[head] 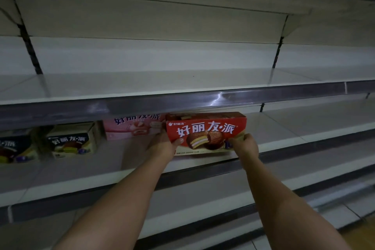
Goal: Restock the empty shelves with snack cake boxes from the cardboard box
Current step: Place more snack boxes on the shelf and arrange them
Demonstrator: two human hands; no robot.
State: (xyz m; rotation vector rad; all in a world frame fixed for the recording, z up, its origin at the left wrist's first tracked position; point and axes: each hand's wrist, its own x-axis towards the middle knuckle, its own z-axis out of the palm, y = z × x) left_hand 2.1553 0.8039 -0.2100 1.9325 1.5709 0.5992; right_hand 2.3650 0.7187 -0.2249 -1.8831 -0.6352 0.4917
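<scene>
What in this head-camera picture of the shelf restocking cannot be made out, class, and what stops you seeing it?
- Pink box: top hidden by the shelf lip above, right end by the red box.
- Leftmost dark box: cut off by the left edge, blurred.
- Small print on the red box's lower strip: too small.
- Left hand and right hand fingers: behind the red box.
- Cardboard box: not in view.

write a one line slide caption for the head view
Both hands, left and right, set a red box on the shelf beside a pink box.
</scene>
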